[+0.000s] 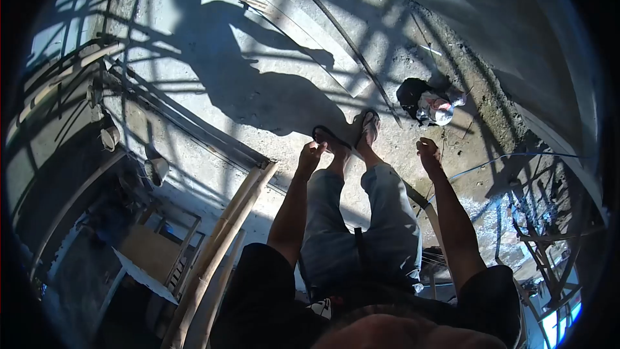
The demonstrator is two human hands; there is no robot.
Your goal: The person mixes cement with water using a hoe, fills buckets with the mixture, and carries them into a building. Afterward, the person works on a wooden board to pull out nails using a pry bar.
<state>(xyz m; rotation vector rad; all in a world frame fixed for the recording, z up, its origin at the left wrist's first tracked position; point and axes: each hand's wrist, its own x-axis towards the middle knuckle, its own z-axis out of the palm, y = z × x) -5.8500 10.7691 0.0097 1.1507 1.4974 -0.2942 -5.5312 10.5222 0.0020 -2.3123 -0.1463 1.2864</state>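
1. While the left hand (312,149) curls inward near the sandalled left foot (333,141), I can't tell whether it pinches anything.
2. The right hand (429,149) is loosely curled, its contents unclear; beyond it, a crumpled black-and-white bundle (433,105) lies on rough concrete (405,155).
3. Near left run round, jointed bamboo poles (234,239).

On my feed, a board (316,35) lies on the floor (400,148) ahead of the feet (332,139), a bar (356,53) along its right; I have a bundle (436,105) to the feet's right, poles (227,245) left of the legs (391,210).
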